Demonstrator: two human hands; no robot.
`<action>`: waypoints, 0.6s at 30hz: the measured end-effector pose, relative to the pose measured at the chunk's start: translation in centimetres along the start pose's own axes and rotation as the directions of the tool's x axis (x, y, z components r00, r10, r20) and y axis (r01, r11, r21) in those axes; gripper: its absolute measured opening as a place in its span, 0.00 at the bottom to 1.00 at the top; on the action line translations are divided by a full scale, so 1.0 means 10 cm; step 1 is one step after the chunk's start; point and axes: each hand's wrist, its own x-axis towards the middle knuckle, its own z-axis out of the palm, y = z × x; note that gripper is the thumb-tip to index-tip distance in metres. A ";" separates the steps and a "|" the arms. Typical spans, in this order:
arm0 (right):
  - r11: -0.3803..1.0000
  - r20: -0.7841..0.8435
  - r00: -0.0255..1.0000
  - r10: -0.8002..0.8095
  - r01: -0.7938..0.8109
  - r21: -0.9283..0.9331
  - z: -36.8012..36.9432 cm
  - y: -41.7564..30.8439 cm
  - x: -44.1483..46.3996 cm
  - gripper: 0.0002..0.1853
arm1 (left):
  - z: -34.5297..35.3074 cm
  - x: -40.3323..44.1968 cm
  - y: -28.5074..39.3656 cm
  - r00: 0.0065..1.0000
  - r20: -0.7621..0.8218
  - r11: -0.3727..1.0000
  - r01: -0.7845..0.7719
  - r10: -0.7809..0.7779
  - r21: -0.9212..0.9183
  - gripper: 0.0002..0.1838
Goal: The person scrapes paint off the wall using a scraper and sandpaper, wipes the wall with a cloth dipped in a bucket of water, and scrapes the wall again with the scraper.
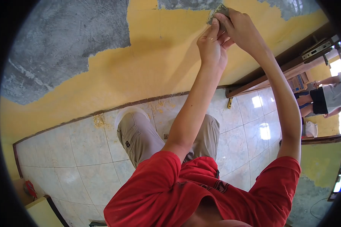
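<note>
Both of my hands are raised to the yellow wall (151, 68), close together at the top of the view. My left hand (213, 47) has its fingertips on the lower edge of a small flat grey-green piece (220, 10), which looks like a scraper or block. My right hand (240, 28) grips the same piece from the right, thumb across its face. The piece lies against the wall, beside yellow paint. Bare grey patches (75, 38) show where the paint is gone at the left and along the top.
Yellow flakes (99, 120) lie on the tiled floor (83, 151) by the wall's foot. A yellow-handled tool (229, 103) lies near the wooden door (261, 81). Another person (329, 94) stands at the right beyond the doorway. A red object (30, 188) is at the lower left.
</note>
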 end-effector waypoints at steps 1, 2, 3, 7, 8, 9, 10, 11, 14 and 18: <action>0.996 -0.057 0.998 -0.005 0.000 -0.094 0.01 -0.01 -0.01 0.19 | 0.04 -0.02 -0.02 1.000 0.009 1.000 -0.008 0.008 -0.021 0.15; 0.996 -0.062 0.998 -0.006 0.000 -0.089 0.01 -0.02 0.00 0.19 | 0.07 -0.01 -0.07 1.000 0.012 1.000 -0.009 0.010 -0.014 0.15; 0.972 -0.032 0.998 0.057 -0.062 -0.228 -0.05 -0.20 -0.01 0.18 | 0.09 0.01 -0.16 0.999 0.034 0.984 -0.020 0.027 -0.179 0.16; 0.893 0.102 0.976 0.195 -0.133 -0.431 -0.36 -0.63 -0.05 0.18 | 0.06 0.09 -0.26 0.992 0.123 0.916 0.035 0.016 -0.401 0.19; 0.893 0.103 0.976 0.192 -0.131 -0.430 -0.30 -0.55 -0.04 0.18 | 0.06 0.09 -0.22 0.992 0.124 0.930 0.029 0.017 -0.367 0.18; 0.963 0.078 0.981 0.179 -0.159 -0.216 -0.17 -0.38 -0.01 0.17 | 0.06 0.09 -0.14 0.992 0.127 0.931 0.027 0.021 -0.363 0.18; 0.984 0.058 0.983 0.177 -0.177 0.006 -0.09 -0.26 -0.01 0.16 | 0.07 0.05 -0.08 0.998 0.059 0.965 0.034 -0.019 -0.262 0.15; 0.984 0.063 0.982 0.175 -0.176 0.011 -0.03 -0.16 0.00 0.16 | 0.06 0.00 -0.03 0.999 -0.018 0.987 0.045 -0.048 -0.153 0.14; 0.996 -0.049 0.999 -0.020 0.016 -0.088 -0.05 -0.07 0.02 0.17 | 0.14 -0.04 -0.11 0.996 -0.021 0.990 -0.087 0.086 -0.111 0.17; 0.990 0.031 0.990 0.139 -0.138 -0.035 -0.11 -0.24 -0.01 0.19 | 0.23 -0.05 -0.14 0.986 -0.105 0.983 -0.139 0.127 -0.118 0.17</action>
